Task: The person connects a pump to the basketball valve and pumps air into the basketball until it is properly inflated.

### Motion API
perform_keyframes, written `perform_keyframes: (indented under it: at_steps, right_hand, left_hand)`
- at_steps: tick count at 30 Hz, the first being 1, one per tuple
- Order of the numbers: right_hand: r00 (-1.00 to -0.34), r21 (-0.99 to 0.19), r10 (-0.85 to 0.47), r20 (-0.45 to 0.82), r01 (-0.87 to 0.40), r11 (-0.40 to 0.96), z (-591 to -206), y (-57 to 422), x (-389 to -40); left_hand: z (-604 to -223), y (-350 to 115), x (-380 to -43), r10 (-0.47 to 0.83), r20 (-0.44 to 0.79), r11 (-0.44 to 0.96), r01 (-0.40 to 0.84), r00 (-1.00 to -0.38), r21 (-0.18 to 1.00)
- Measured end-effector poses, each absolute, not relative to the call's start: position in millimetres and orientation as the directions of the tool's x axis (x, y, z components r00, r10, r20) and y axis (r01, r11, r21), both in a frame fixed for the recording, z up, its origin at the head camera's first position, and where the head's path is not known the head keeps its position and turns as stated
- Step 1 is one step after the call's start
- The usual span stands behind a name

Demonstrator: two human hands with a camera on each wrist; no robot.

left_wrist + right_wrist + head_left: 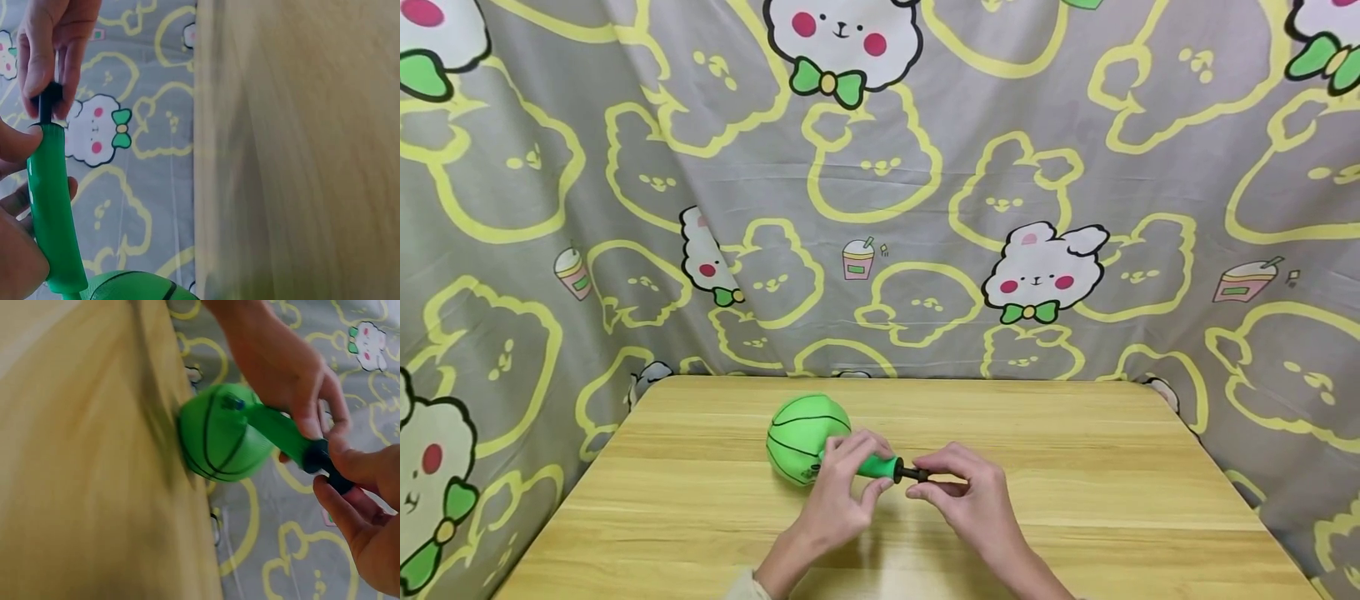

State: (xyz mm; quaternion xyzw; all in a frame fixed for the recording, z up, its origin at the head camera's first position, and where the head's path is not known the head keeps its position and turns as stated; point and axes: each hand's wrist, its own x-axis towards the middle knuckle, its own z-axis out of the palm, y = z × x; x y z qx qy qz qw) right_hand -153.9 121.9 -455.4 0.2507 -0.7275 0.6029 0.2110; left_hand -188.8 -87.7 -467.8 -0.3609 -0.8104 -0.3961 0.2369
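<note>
A green ball (pixel 801 433) with black lines sits on the wooden table, left of the hands in the head view. Attached or held against it is a small green hand pump (pixel 55 206) with a black end cap and rod. My left hand (pixel 842 492) grips the pump's green barrel, fingers over it and thumb below. With thumb and fingers my right hand (pixel 966 492) pinches the black pump handle (pixel 922 475), and a short length of rod shows between handle and barrel. In the right wrist view the pump's tip reaches the ball (pixel 219 440); the exact joint is hard to see.
The light wooden table (pixel 1112 475) spreads out around the hands. Behind it and on both sides hangs a grey curtain (pixel 925 192) printed with cartoon animals and cups, meeting the table's back edge.
</note>
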Motion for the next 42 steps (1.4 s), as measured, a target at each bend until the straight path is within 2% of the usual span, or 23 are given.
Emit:
perform_keyframes:
  at_steps: [5, 11, 29, 42]
  right_hand:
    - [-0.790, -0.774, -0.125, 0.600, -0.613, 0.157, -456.9, 118.9, -155.0]
    - [-0.847, -0.823, -0.177, 0.502, -0.531, 0.203, -447.8, 124.9, -153.5]
    - [-0.846, -0.820, -0.213, 0.489, -0.529, 0.217, -419.9, 156.1, -147.3]
    - [-0.842, -0.808, -0.226, 0.490, -0.536, 0.243, -403.5, 174.8, -143.4]
  left_hand:
    - [-468.8, -87.3, -189.9, 0.408, 0.668, 0.431, 0.777, -0.622, 0.459]
    - [-468.9, -88.3, -190.2, 0.420, 0.665, 0.436, 0.780, -0.618, 0.449]
    - [-462.4, -103.8, -197.1, 0.364, 0.674, 0.446, 0.756, -0.642, 0.479]
    - [-457.8, -111.4, -202.5, 0.331, 0.712, 0.446, 0.768, -0.619, 0.461]
